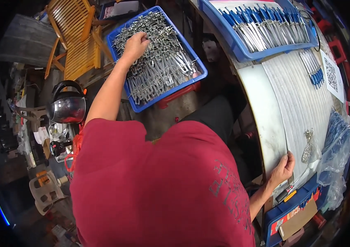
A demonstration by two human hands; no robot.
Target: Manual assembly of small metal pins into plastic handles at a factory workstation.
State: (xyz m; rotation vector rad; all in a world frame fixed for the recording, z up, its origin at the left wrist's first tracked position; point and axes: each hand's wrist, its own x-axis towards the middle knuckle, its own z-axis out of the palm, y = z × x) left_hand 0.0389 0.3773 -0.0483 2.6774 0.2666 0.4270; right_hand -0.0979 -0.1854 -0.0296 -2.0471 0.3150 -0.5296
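My left hand [136,46] reaches over a blue tray [108,41] heaped with small silver metal parts [158,68]. Its fingers are curled together at the pile; whatever they pinch is too small to make out. On the right, my right hand [282,169] rests by the edge of the worktable [261,111], thumb and fingers pressed together at the border of a white foam sheet [296,103]. What lies between those fingers is unclear. Beyond it on the sheet are a small clear bag of metal pieces [309,148] and a short row of blue-ended metal rods [313,70].
Another blue tray [257,55] of blue-ended rods stands at the table's far end. Blue plastic wrap [335,144] lies at the right. Below it sits a blue bin [270,230] with cardboard. A wooden folding chair [74,45] and a kettle [67,108] stand left.
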